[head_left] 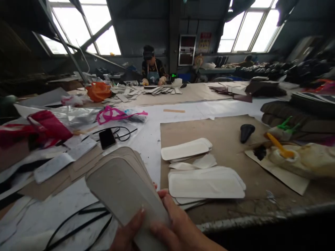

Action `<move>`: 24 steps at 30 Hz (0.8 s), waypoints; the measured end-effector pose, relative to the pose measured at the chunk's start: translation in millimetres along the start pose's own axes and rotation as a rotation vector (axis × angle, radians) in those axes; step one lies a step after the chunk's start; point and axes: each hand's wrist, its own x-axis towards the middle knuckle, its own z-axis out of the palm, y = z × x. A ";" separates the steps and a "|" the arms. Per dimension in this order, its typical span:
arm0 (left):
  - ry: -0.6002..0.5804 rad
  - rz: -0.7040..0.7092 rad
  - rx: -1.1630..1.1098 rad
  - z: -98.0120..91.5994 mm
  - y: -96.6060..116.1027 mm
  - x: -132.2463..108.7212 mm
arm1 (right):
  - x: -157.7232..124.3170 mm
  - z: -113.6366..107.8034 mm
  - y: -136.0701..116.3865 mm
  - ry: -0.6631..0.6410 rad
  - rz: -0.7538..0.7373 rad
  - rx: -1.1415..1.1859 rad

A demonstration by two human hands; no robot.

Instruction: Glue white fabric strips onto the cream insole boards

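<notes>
A stack of grey rounded panels [117,184] is fanned out at its far end, tilted above the near part of the table. My left hand [128,230] grips its near left side, thumb on the top panel. From the right, my right hand [180,223] holds the same stack, fingers along its edge. Just beyond my right hand, a pile of wide white panels [206,183] lies on a brown sheet [225,150]. Behind it are crumpled white pieces [195,163] and a pile of narrower white panels [187,149].
A phone [106,138], black cords and plastic bags lie at the left. To the right are a black tool [246,132] and a glue pot with a yellow handle [281,148]. Across the table a person [153,69] works behind scattered pieces.
</notes>
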 end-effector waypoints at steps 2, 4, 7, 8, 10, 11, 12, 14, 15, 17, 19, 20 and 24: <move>-0.098 -0.136 -0.068 15.3 -13.7 -3.2 | -26.7 -18.3 8.0 -0.027 0.025 -0.086; -0.130 -0.178 -0.096 25.4 -24.4 -4.4 | -45.2 -43.0 14.8 -0.027 0.051 -0.340; -0.082 -0.131 -0.073 27.4 -38.3 -5.5 | -52.2 -91.1 26.3 0.150 -0.006 -0.798; -0.060 -0.116 -0.059 26.6 -43.2 -6.0 | -49.4 -108.0 30.7 0.194 -0.026 -0.915; -0.030 -0.105 -0.028 26.3 -53.5 -7.2 | -39.2 -138.4 39.6 0.164 -0.015 -1.090; -0.019 -0.111 -0.014 27.5 -58.7 -7.7 | -33.2 -150.6 43.6 0.105 0.015 -1.147; -0.006 -0.114 -0.004 29.6 -63.6 -8.0 | -27.6 -160.3 47.2 0.041 0.052 -1.183; 0.017 -0.108 -0.005 35.4 -71.8 -8.4 | -19.2 -172.3 51.9 -0.046 0.124 -1.219; 0.027 -0.096 -0.018 38.5 -74.9 -8.5 | -16.8 -175.1 52.9 -0.062 0.146 -1.234; 0.046 -0.086 -0.044 44.0 -78.6 -8.9 | -15.1 -176.5 52.9 -0.070 0.157 -1.272; 0.077 -0.109 -0.062 48.3 -80.2 -9.7 | -16.6 -175.6 51.7 -0.087 0.150 -1.298; 0.097 -0.125 -0.069 49.9 -80.8 -10.2 | -17.9 -175.2 51.5 -0.103 0.150 -1.293; 0.194 -0.119 -0.085 53.9 -86.6 -11.3 | -23.2 -176.7 55.4 -0.126 0.135 -1.244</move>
